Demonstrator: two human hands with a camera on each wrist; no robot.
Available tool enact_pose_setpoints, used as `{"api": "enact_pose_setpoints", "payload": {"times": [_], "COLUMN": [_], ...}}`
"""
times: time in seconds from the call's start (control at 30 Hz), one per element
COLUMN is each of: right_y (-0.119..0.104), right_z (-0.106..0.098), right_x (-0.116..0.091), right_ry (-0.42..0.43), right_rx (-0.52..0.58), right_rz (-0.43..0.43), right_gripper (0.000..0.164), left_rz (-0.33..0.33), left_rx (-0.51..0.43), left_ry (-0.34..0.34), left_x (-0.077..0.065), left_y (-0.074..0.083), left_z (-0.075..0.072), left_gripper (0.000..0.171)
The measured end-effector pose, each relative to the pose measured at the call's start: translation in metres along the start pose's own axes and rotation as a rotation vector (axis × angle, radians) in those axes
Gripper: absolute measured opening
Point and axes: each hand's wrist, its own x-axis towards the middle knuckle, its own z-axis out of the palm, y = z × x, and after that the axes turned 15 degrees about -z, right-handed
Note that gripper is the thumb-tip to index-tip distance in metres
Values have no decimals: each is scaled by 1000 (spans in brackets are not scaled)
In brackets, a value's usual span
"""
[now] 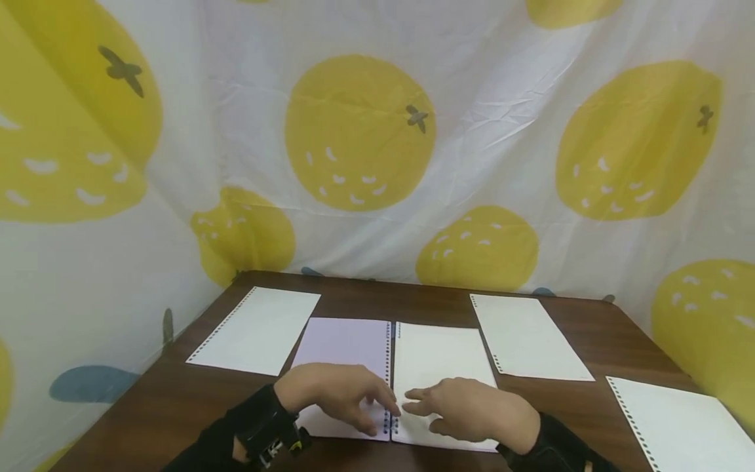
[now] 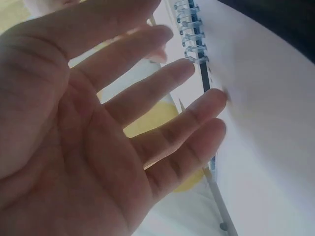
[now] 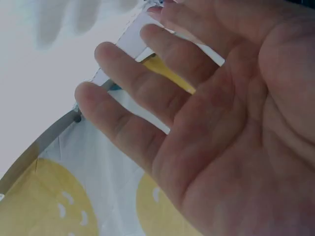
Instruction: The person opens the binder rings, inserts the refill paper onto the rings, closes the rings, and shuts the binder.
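A ring-bound notebook lies spread in front of me, with a lilac left side (image 1: 345, 337) and a white page (image 1: 442, 354) on the right. Clear binding rings (image 2: 193, 34) show at its spine in the left wrist view. Over the lilac side, my left hand (image 1: 339, 393) points its fingers toward the spine, fingertips close to the rings. My right hand (image 1: 466, 408) hovers over the white page, its fingers reaching left toward the spine. In both wrist views the fingers are extended and spread, and the palms hold nothing.
Loose white punched sheets lie around the notebook: one sheet (image 1: 256, 331) at back left, another sheet (image 1: 527, 337) at back right, a third sheet (image 1: 690, 426) at front right. Beneath is a dark brown wooden table (image 1: 159, 413). A fruit-patterned curtain (image 1: 472, 151) hangs behind and beside it.
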Motion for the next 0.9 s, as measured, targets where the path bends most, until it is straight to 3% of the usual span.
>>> {"api": "enact_pose_setpoints", "payload": {"times": [0.17,0.47,0.9], "right_y": [0,-1,-2], "right_z": [3,11,13], "right_x": [4,4,8], "right_ry": [-32,-1,-25], "right_rx": [10,-42,-26], "right_rz": [-22,-88,-85], "right_gripper": [48,56,52], "left_rz": [9,25,-45], "left_rx": [22,72,51], "left_ry": [-33,-56,-90], "left_x": [-2,-3,-8], "left_y": [1,2,5], "left_z": [-2,-4,-5], "left_gripper": [42,40,41]}}
